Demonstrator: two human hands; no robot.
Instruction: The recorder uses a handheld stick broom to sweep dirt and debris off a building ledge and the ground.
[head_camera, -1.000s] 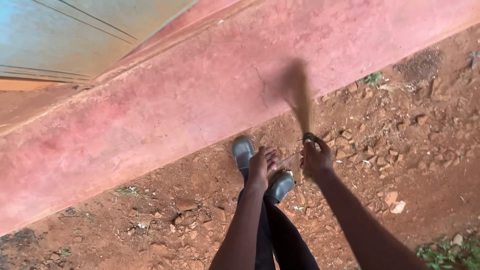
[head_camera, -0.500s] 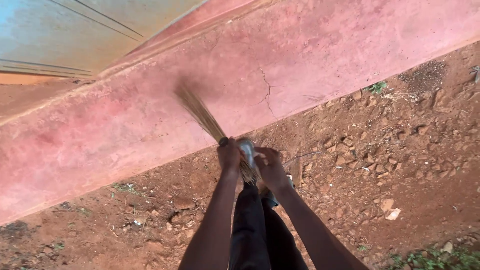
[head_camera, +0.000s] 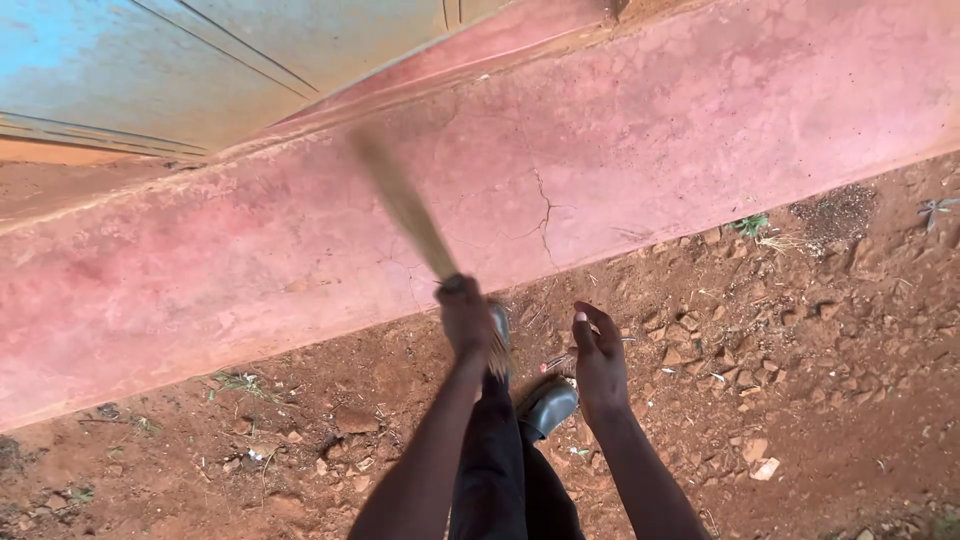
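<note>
The left hand (head_camera: 466, 318) grips a straw broom (head_camera: 405, 205) tight, its bristles (blurry) over the pink step (head_camera: 700, 130). The right hand (head_camera: 598, 358) is free, fingers loosely curled. Sweeping looks underway; next needs a low stroke across the step.

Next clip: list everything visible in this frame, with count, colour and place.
broom: one, straw-coloured bundle, blurred, over the step, gripped at its lower end
step: one, pink-red concrete ledge with a crack, across the middle
door: one, blue-grey metal, top left
ground: red-brown dirt with loose stones, lower half
weeds: few, green, at the foot of the step
shoes: two, dark grey, on the dirt; one mostly hidden
trousers: black, bottom centre
left hand: closed around the broom
right hand: open, holding nothing, beside the shoes
</note>
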